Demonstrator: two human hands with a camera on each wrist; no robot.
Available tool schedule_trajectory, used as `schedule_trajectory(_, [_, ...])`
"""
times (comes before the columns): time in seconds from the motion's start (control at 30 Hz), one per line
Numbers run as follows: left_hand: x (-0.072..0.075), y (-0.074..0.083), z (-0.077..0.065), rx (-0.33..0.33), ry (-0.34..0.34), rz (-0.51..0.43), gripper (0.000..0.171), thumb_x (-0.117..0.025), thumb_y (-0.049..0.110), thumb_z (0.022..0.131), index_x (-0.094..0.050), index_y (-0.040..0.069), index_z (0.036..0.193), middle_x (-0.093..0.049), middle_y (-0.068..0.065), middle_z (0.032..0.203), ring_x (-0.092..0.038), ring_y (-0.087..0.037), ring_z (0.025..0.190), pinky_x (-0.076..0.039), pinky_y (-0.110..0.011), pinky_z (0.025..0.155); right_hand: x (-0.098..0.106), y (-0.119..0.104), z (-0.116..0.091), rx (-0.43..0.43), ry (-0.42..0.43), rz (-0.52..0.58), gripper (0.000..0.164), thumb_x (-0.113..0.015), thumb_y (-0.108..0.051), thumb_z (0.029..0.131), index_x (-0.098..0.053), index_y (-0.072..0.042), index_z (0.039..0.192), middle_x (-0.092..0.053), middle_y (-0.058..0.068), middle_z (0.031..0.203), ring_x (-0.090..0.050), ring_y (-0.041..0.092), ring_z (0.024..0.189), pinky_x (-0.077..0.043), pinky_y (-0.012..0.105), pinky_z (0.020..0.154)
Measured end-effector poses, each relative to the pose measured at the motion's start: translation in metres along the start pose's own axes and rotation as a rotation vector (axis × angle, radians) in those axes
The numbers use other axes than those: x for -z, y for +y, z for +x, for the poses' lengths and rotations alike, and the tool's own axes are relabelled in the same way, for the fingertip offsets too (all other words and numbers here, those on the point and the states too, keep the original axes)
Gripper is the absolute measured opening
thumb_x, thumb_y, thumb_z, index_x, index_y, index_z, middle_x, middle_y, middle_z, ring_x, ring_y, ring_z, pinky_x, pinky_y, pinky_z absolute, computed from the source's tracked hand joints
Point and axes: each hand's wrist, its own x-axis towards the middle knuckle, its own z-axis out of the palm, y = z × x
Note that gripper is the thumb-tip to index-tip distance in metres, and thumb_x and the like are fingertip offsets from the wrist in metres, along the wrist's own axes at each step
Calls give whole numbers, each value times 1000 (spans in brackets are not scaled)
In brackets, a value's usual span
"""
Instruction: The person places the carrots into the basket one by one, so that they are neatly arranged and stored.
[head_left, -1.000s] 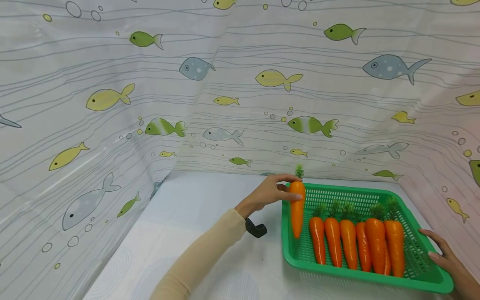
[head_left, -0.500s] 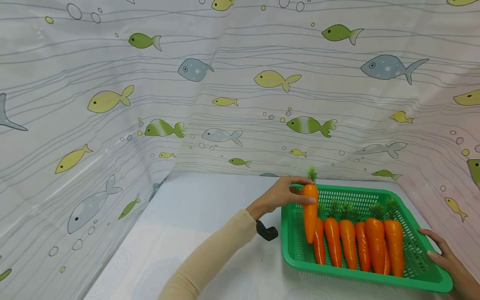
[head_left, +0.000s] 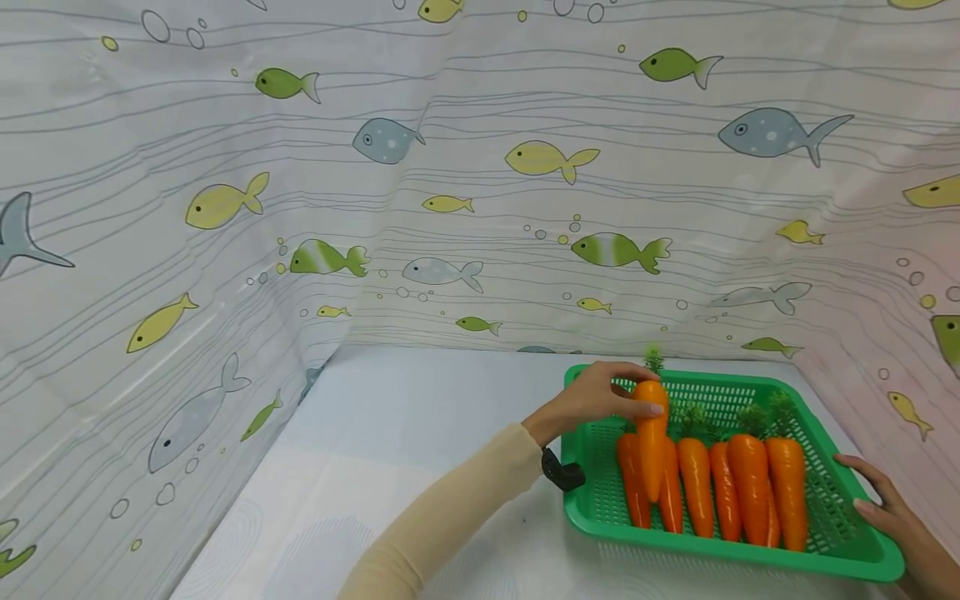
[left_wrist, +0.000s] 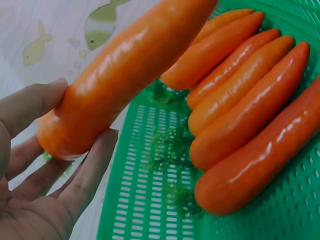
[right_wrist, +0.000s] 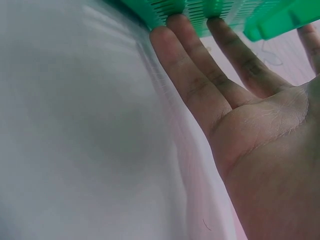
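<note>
In the head view my left hand (head_left: pixel 603 396) pinches the thick top of an orange toy carrot (head_left: pixel 651 458) between thumb and fingers. The carrot hangs tip down over a green plastic basket (head_left: pixel 697 546), overlapping the carrots at the left of the row. The left wrist view shows the thumb and fingers around its wide end. Several more glossy carrots (left_wrist: pixel 245 155) with green tufts lie side by side in the basket. At the basket's right end is my right hand (head_left: pixel 892 508), its fingers extended; in the right wrist view the fingertips touch the basket's perforated wall (right_wrist: pixel 235 12).
The basket stands on a pale table (head_left: pixel 420 417), toward the right. A fish-patterned sheet (head_left: pixel 465 233) covers the back and both sides. A dark band with a black piece (head_left: pixel 562 472) is on the left wrist.
My left hand has carried the carrot rightward from the basket's left edge to above the left end of the row. The right hand stays at the basket's right end.
</note>
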Motion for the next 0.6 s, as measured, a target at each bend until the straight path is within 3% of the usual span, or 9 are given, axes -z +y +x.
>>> schedule_trajectory(0.33, [-29,0,17,75,-12,-5,38,-84,15,88,-71,19,123,-67,13,108,-73,-15,79,-63,-40,74,0,1,-1,46,-28,-28,52,-26,-20,114,-13,-58,147,-25,-26,126,-65,8,89,-63,37,70])
schedule_trajectory(0.6, [-46,3,28,85,-25,-30,37,-84,9,87,-70,14,122,-65,10,108,-70,-12,82,-63,-39,77,1,0,-2,20,-20,-45,51,-25,-24,114,-11,-61,145,-22,-27,127,-64,7,90,-63,37,71])
